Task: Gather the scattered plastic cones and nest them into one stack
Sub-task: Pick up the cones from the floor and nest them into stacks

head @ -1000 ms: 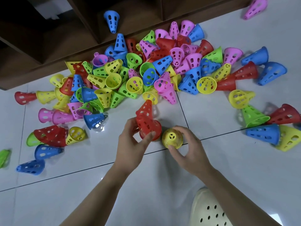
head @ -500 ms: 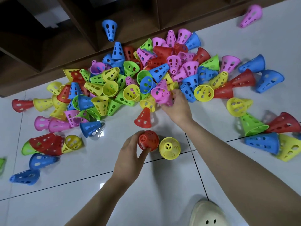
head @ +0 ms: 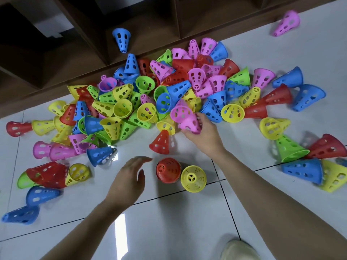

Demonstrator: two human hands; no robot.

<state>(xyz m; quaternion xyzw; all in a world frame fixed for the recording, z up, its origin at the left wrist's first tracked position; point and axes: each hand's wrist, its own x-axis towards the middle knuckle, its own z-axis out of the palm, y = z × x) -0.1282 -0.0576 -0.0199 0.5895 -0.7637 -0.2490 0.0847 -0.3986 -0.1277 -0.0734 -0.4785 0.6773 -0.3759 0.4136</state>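
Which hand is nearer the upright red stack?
Left. The left hand hovers open just left of the red stack, not touching. The right hand is farther up at the pile, gripping a pink cone.

Bare forearms, no sleeves; cream perforated clog (head: 238,249) on foot.

**Bright, even light, glare on the tiles**

The white tiled floor (head: 262,68) is brightly and evenly lit from above, and a white streak of glare (head: 121,239) runs down the glossy tile. Soft, short shadows sit under the cones. The wooden shelf (head: 56,59) at the top stays dim. The left hand (head: 127,182) smears with motion blur. Tile lines bend towards the edges: wide-angle distortion.
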